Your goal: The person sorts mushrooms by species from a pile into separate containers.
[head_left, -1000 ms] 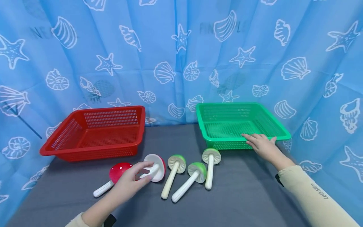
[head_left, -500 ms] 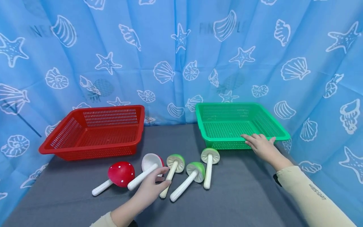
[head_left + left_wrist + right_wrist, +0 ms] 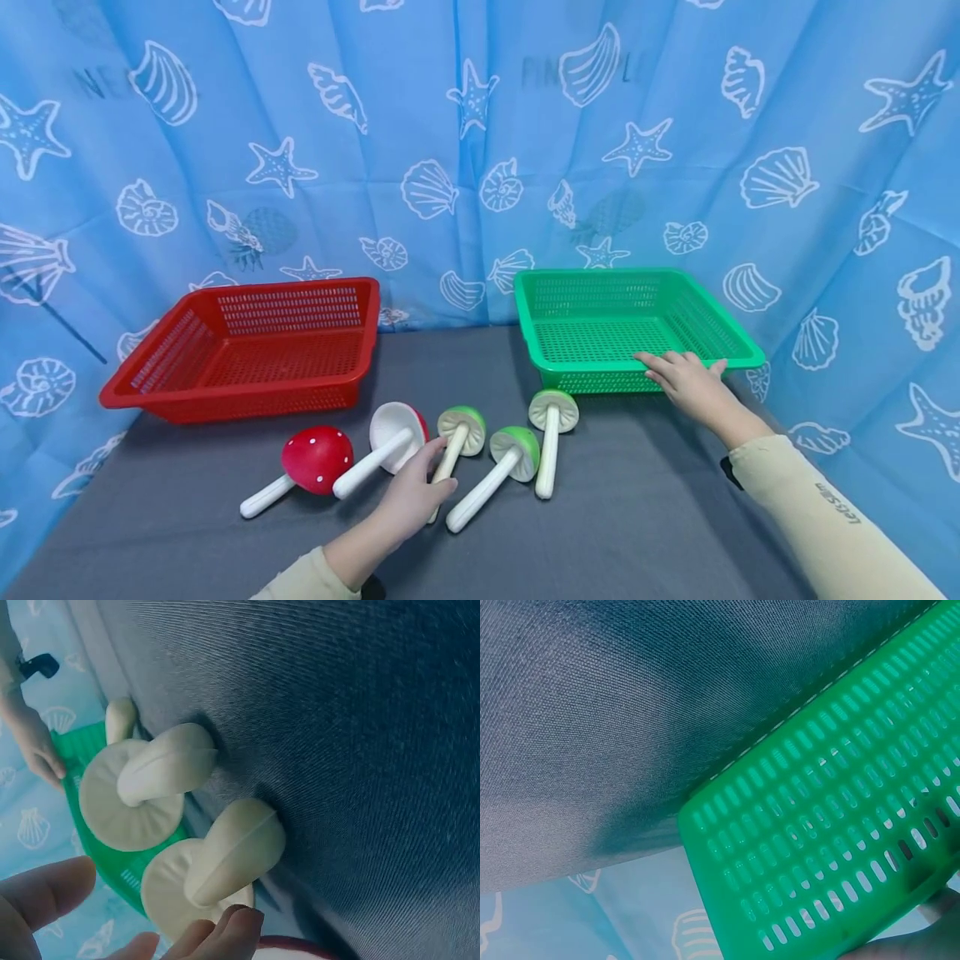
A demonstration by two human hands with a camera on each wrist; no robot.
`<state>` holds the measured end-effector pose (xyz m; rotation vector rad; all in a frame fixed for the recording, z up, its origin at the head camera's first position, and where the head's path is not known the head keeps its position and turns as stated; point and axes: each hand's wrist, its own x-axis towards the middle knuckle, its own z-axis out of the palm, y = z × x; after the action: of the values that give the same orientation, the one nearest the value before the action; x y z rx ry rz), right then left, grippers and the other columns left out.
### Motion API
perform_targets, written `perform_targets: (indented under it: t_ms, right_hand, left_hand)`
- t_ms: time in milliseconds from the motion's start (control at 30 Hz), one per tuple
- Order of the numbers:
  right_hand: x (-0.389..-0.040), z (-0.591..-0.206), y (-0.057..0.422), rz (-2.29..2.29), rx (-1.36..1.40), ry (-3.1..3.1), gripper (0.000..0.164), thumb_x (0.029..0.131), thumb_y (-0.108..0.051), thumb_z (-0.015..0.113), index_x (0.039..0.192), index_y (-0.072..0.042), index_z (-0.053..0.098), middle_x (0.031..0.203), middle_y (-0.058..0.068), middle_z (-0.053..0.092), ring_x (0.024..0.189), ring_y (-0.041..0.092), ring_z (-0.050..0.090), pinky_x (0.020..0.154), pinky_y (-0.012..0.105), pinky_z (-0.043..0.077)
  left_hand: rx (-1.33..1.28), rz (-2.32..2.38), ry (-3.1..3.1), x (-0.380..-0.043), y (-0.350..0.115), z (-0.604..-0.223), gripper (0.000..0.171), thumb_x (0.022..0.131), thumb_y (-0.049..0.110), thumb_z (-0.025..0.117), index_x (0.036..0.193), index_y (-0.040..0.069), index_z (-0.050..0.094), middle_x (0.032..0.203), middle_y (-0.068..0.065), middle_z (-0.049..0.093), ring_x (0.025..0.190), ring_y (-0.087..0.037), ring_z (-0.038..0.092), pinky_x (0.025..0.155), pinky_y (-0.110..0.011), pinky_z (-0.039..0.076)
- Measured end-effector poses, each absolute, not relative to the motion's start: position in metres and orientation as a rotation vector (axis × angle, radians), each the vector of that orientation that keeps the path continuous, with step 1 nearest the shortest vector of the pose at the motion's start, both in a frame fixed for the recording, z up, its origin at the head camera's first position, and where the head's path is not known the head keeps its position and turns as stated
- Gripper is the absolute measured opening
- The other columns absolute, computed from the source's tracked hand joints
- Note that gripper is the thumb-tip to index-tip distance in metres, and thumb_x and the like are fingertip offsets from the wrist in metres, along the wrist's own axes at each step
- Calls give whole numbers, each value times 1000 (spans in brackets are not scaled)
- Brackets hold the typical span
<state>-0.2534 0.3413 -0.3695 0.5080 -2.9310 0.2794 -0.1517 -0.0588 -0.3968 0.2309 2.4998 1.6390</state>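
Note:
My left hand [image 3: 411, 498] hovers at the lower stem of the leftmost green-capped toy mushroom [image 3: 457, 440], thumb and fingers apart on either side. In the left wrist view that mushroom's pale stem [image 3: 236, 851] stands beyond my fingertips, and contact cannot be told. To its right lie two more green-capped mushrooms, a middle one [image 3: 491, 487] and a right one [image 3: 551, 446]. Two red-capped mushrooms lie to the left: one with its dotted cap up [image 3: 318, 460], the other showing its white underside [image 3: 386, 429]. My right hand [image 3: 693, 387] rests on the green basket's front rim [image 3: 592, 367], fingers loosely extended over it.
A red basket [image 3: 247, 392] stands at the back left of the grey cloth-covered table [image 3: 615, 533]; the green one is at the back right. Nothing lies in either basket. A blue shell-patterned curtain [image 3: 450, 233] hangs behind and at the sides.
My left hand has left the white-undersided red mushroom and moved right to the leftmost green one. That red mushroom's stem now shows fully. My right hand stays on the green basket's rim.

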Motion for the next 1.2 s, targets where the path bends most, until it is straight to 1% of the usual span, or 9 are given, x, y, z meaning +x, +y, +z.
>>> perform_targets:
  t_ms: [133,367,567,700,800,867,1000,1067,1200]
  right_hand:
    - [-254,-368,340,289,512,-2930,38,103,-21,49,137,-5,51,114,28,56,106,53,47,81,88,8]
    - [-255,-369,339,274,507,-2915,38,103,-21,49,137,-6,51,114,27,57,106,52,48,81,88,9]
    - [-252,-369,338,257,481,-2925,38,103,-21,48,138,-6,50,116,27,56,107,52,47,82,88,9]
    - [-251,-369,339,251,481,-2910,37,102,-20,50,137,-7,52,112,25,58,104,51,49,82,88,10]
    - [-251,-370,338,261,494,-2900,37,101,-19,51,136,-6,52,112,25,58,104,51,49,81,88,9]
    - [-251,-370,338,262,502,-2901,37,102,-21,50,136,-6,52,112,25,58,104,51,49,81,88,9]
    - [-250,-369,338,260,498,-2909,38,102,-22,49,137,-7,51,113,25,58,105,51,49,82,88,10]
    - [-250,-369,338,252,492,-2914,38,102,-21,49,138,-7,51,113,25,58,105,50,49,82,88,10]
    - [-251,-369,340,238,493,-2913,37,101,-17,51,137,-7,51,113,25,58,104,51,49,81,88,10]
  left_hand:
    - [223,1622,2522,-153,-57,-399,60,84,-5,59,140,-14,38,136,-34,45,121,-48,47,96,-58,40]
    - [207,1545,2606,-161,-52,-402,63,79,-9,57,140,-11,41,133,-31,51,121,-42,49,95,-55,41]
    - [141,1526,2616,-165,-46,-404,61,77,-13,53,138,-9,44,130,-33,52,123,-45,48,96,-56,41]
    - [112,1529,2627,-166,-42,-406,61,74,-16,52,134,-9,48,124,-31,56,118,-42,53,93,-54,44]
    - [83,1502,2649,-164,-42,-408,62,72,-18,49,134,-9,49,120,-29,60,114,-40,55,89,-52,46]
    - [56,1485,2659,-163,-43,-408,63,71,-18,48,134,-8,50,119,-28,60,115,-40,55,89,-52,46]
    - [19,1509,2643,-162,-43,-406,62,72,-18,50,133,-10,50,119,-27,60,115,-41,54,89,-52,45]
    - [13,1533,2634,-162,-43,-403,59,73,-18,52,132,-11,51,118,-27,61,114,-39,55,89,-51,46]
    - [26,1593,2615,-162,-45,-397,54,74,-18,56,128,-14,53,113,-25,62,102,-33,57,83,-46,49]
